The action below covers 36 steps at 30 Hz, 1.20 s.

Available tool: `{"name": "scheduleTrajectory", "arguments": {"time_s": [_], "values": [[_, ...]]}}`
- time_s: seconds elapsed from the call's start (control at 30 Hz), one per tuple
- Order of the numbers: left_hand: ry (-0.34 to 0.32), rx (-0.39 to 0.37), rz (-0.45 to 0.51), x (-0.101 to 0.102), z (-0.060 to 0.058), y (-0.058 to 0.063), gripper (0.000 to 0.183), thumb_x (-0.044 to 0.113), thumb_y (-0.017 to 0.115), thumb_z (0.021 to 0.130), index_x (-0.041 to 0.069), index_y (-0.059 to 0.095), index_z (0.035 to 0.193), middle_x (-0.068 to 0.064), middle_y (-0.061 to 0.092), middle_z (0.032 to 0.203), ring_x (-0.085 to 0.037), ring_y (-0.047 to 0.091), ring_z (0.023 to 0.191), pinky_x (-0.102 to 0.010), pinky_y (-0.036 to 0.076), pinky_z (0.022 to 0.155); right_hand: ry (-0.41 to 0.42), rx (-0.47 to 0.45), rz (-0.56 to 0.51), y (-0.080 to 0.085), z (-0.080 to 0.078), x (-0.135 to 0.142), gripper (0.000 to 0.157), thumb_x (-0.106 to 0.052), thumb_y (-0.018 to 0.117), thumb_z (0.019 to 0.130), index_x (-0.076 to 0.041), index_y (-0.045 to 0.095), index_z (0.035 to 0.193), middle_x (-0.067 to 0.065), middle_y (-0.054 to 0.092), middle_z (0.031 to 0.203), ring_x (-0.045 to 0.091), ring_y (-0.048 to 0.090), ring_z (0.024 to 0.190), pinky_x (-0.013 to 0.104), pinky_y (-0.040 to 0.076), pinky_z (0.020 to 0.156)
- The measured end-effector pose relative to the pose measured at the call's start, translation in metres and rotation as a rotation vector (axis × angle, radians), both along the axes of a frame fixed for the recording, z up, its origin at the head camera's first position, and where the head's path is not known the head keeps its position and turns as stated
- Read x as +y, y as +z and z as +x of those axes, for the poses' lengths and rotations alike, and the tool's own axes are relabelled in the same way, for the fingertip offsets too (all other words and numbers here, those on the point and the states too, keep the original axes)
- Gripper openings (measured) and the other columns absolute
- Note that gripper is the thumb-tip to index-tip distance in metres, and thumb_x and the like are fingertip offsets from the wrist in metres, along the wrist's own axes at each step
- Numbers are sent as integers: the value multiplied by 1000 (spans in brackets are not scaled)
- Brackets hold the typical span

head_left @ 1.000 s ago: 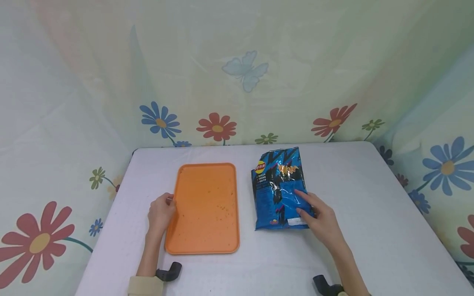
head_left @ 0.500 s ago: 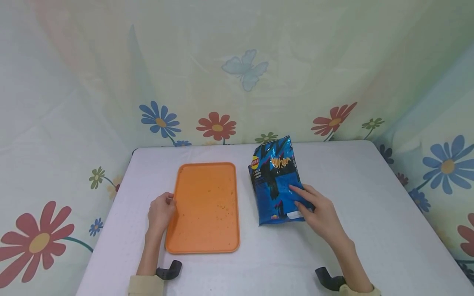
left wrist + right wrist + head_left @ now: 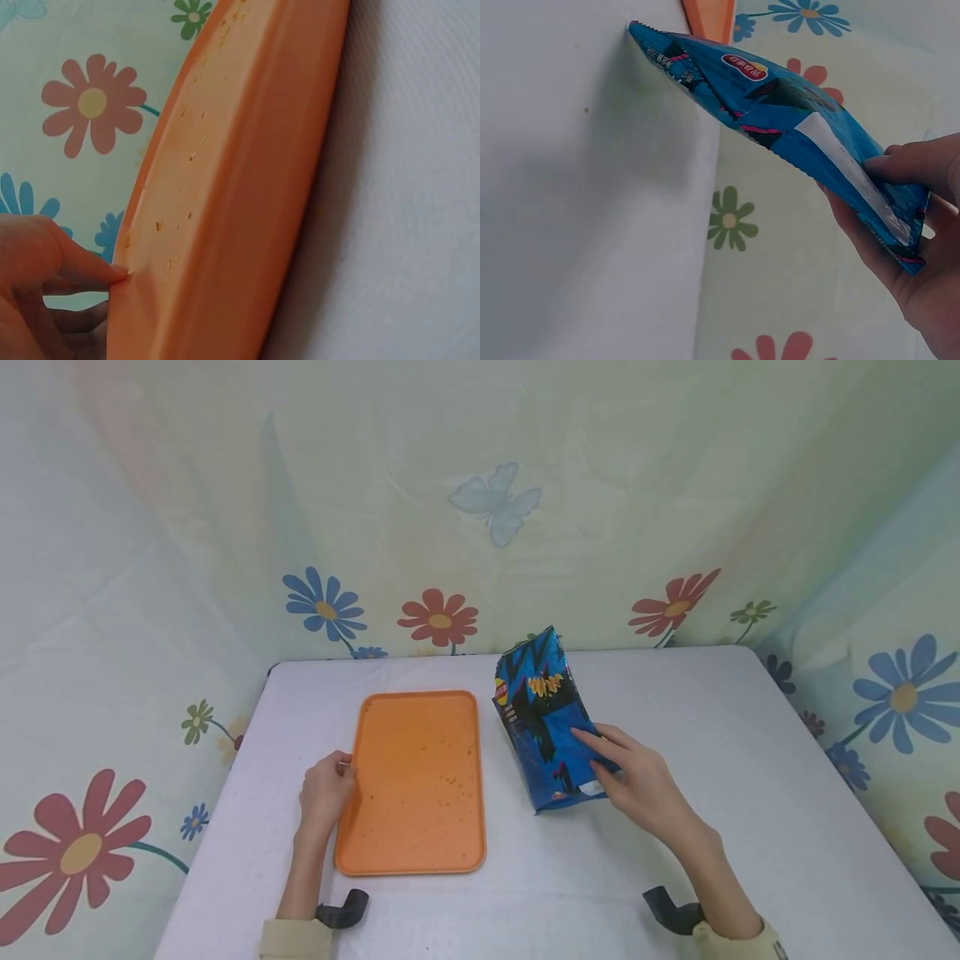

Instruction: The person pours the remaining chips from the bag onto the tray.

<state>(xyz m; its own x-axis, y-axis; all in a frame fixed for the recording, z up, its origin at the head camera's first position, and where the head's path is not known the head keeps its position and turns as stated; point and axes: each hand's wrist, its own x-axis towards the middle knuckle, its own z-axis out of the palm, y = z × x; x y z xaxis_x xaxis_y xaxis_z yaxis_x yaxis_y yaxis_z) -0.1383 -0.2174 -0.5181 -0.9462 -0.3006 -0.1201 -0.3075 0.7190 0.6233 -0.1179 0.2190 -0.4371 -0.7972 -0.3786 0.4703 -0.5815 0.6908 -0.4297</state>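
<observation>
An orange tray (image 3: 405, 793) with scattered crumbs lies on the left half of the table. My left hand (image 3: 327, 789) pinches its left rim; in the left wrist view the thumb (image 3: 90, 264) is on the rim. To the tray's right, my right hand (image 3: 645, 785) grips a blue and black chip bag (image 3: 551, 739) by its lower right side. The right wrist view has the bag (image 3: 742, 94) tilted above the white surface, thumb on one face and fingers on the other. Whether the bag holds anything cannot be seen.
A white cloth covers the table (image 3: 712, 718). Flower-printed curtains (image 3: 570, 552) stand behind it and at both sides. Dark curved pieces, a left one (image 3: 345, 910) and a right one (image 3: 675, 912), sit at the wrists.
My right hand has lifted the chip bag off the table, moved it a little left and tilted its top leftward. The left hand and tray have stayed in place.
</observation>
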Motion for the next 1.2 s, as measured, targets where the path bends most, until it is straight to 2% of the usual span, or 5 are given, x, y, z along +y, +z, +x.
{"name": "scheduleTrajectory", "arguments": {"time_s": [0.27,0.53,0.73,1.03,1.2], "values": [[8,-14,-15,1,0,1,27,11,61,101,-2,66,123,-21,74,105,-26,69,78,-35,52,65,64,71,46,12,-3,-5,60,18,78,76,-3,68,131,18,69,125,19,64,81,19,47,55],[-5,-6,-30,1,1,1,26,10,60,100,-3,66,122,-20,74,102,-24,66,74,-34,50,63,80,47,165,20,-2,-15,58,12,78,79,-5,67,133,17,67,129,26,73,93,32,61,70],[-11,2,-31,1,1,1,26,10,61,100,-3,67,122,-20,74,100,-23,66,72,-31,49,60,109,27,225,28,-3,-20,58,11,78,81,-6,66,135,16,67,129,22,72,88,28,59,68],[-8,1,-19,1,1,1,25,10,59,100,-3,66,121,-21,74,102,-25,68,76,-33,52,63,217,-2,327,39,-8,-31,57,10,73,84,-9,65,137,14,66,132,8,52,64,15,38,52],[-2,-8,-10,2,0,1,26,10,58,101,-3,65,122,-21,73,101,-24,67,76,-32,52,62,259,30,376,42,-12,-38,56,9,73,84,-9,65,137,13,66,134,8,53,61,15,34,50]]}}
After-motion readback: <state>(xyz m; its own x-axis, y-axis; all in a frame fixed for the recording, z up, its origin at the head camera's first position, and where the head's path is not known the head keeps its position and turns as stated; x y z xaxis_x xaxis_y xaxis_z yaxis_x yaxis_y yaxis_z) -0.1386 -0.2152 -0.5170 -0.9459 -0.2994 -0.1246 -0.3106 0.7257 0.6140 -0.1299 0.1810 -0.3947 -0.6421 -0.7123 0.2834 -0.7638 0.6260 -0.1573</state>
